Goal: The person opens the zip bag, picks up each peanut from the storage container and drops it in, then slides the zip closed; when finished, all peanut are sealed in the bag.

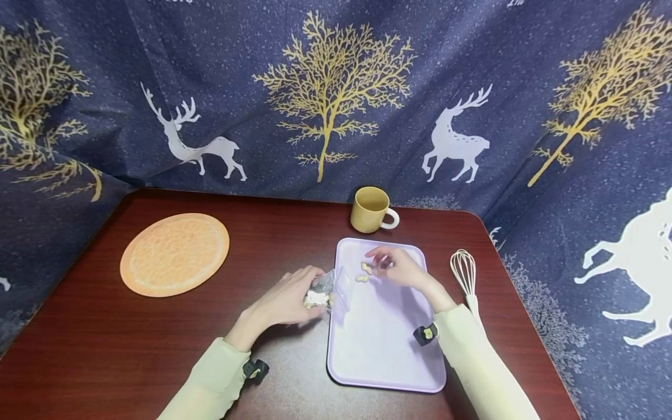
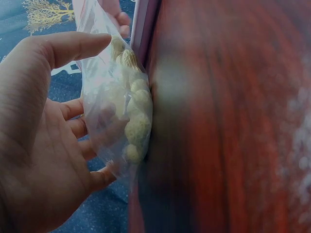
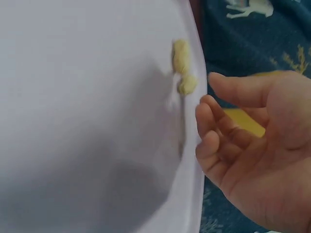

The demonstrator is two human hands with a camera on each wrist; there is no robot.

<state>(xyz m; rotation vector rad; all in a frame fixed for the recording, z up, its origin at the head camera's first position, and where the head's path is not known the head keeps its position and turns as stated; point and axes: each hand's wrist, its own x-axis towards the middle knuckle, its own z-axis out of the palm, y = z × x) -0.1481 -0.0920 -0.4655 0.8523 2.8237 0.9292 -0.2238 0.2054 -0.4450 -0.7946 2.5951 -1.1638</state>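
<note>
My left hand point(image 1: 286, 298) grips a clear plastic bag point(image 1: 320, 290) at the left edge of a lilac tray point(image 1: 388, 356). Several unshelled peanuts point(image 2: 138, 127) show through the plastic in the left wrist view, with my thumb on one side of the bag and my fingers on the other. The bag's mouth leans over the tray's rim. Two loose peanuts point(image 1: 363, 279) lie on the upper part of the tray. Just beside them hovers my right hand point(image 1: 403, 269), fingers loosely bent. Nothing is visible between its thumb and fingers point(image 3: 208, 116) in the right wrist view.
A yellow mug point(image 1: 369, 211) with a white handle stands behind the tray. To the tray's right lies a white whisk point(image 1: 465, 269), partly under my right sleeve. A round orange mat point(image 1: 175, 255) is at the left of the dark wooden table point(image 1: 105, 344).
</note>
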